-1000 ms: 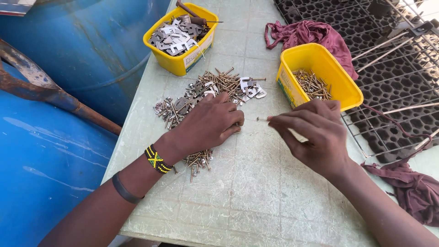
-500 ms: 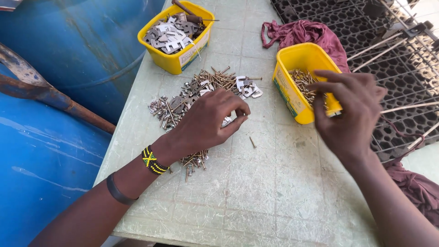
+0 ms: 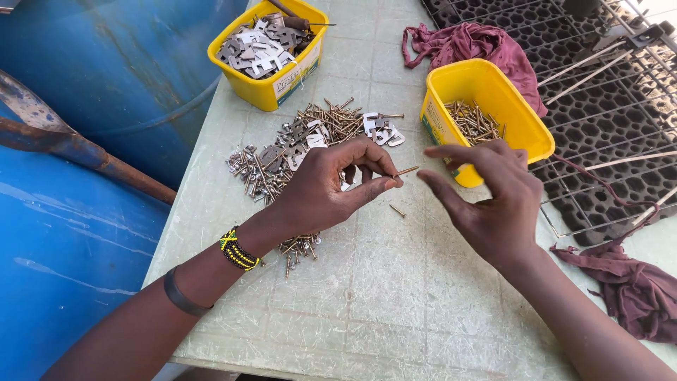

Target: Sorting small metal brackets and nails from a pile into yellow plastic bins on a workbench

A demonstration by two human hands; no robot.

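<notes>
On the pale tiled table [image 3: 395,296], two yellow plastic tubs are sitting apart: the far tub [image 3: 271,53], rectangular, is bearing a white label on its near wall and holding flat grey metal plates; the right tub [image 3: 486,106], also labelled on its left wall, is holding thin brassy screws. Between them a loose pile [image 3: 303,144] of screws and plates is sprawling across the scratched, grid-lined surface. The left hand [image 3: 328,187], above the pile's near edge, is pinching one screw [image 3: 405,171] between thumb and forefinger, holding it roughly level in the air, tip pointing right. The right hand [image 3: 490,197] is hovering just beside that tip with fingers spread and empty, not touching it. Another single screw [image 3: 398,209] is lying on the table just below the two hands. A beaded band [image 3: 237,250] and a dark band [image 3: 182,296] are circling the left wrist. A maroon rag [image 3: 472,42] is crumpling behind the right tub; a black grid mat [image 3: 606,120] is covering the right side. Blue drums [image 3: 84,141] are crowding the table's left edge, while the near tabletop is lying open.
</notes>
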